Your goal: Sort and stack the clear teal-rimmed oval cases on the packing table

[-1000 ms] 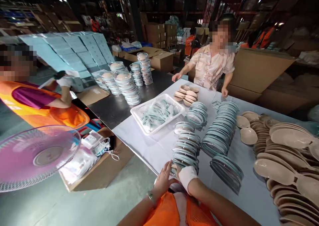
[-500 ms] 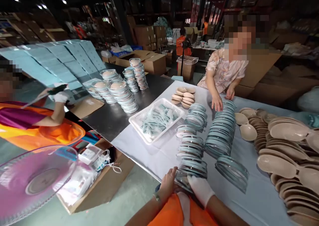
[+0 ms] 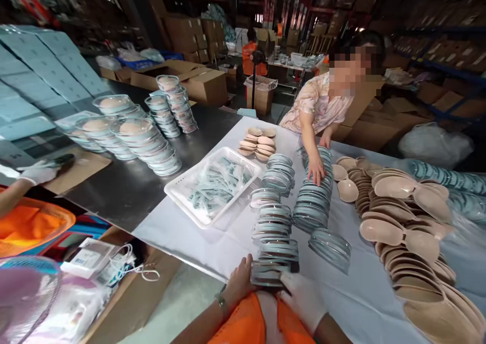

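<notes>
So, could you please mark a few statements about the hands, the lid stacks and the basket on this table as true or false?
1. Both hands grip the near end of a row of clear lids. True: the bare left hand and gloved right hand clasp the row of lids.
2. The right hand is bare. False: it wears a white glove.
3. The white basket holds beige cups. False: it holds small packets; the beige cups lie at the right.
4. A co-worker's hand rests on another lid row. True.

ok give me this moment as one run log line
left hand: bare, grips stack of clear lids | right hand: white glove, on same stack | stack: at white table near edge | co-worker's hand: on lid row
</notes>
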`<state>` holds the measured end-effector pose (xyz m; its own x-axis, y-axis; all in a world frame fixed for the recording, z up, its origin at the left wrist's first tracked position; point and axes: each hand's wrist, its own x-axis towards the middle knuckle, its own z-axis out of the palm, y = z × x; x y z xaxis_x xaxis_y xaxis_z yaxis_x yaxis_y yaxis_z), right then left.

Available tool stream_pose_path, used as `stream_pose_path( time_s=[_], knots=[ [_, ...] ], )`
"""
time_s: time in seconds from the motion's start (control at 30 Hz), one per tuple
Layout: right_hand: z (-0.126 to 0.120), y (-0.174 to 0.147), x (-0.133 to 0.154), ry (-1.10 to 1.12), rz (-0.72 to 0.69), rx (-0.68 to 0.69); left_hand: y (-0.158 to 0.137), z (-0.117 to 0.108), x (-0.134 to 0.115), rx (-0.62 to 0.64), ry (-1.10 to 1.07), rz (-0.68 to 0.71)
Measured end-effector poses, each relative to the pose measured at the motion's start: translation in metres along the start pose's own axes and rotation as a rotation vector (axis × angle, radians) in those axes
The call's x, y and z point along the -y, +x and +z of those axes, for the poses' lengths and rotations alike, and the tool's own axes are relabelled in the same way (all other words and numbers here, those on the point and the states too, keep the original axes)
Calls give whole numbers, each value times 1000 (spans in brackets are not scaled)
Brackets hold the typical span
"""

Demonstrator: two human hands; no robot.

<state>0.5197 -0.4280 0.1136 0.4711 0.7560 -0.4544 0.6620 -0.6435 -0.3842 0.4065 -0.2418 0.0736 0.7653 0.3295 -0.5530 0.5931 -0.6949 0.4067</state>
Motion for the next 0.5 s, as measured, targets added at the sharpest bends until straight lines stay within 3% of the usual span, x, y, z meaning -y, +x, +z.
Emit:
stream_pose_path(
  time_s=[0.1,0.2,0.27,0.37,0.43,0.5],
  knots=[
    [1,4,12,-81,37,62,0,-2,0,-5,24,-2],
    [9,2,-2,-5,-5,49,-1,-7,2,-7,51,-15],
    [16,0,-28,240,-49,-124,-3,-10,4,-4,59,-32],
    [21,17,-67,761,158,-595,-4,-14,5,-33,83,-30],
    [19,47,-74,867,297,-714,-1,-17,2,-78,122,33],
    [20,82,-62,858,348,-704,4,-21,-2,-92,137,163]
  ],
)
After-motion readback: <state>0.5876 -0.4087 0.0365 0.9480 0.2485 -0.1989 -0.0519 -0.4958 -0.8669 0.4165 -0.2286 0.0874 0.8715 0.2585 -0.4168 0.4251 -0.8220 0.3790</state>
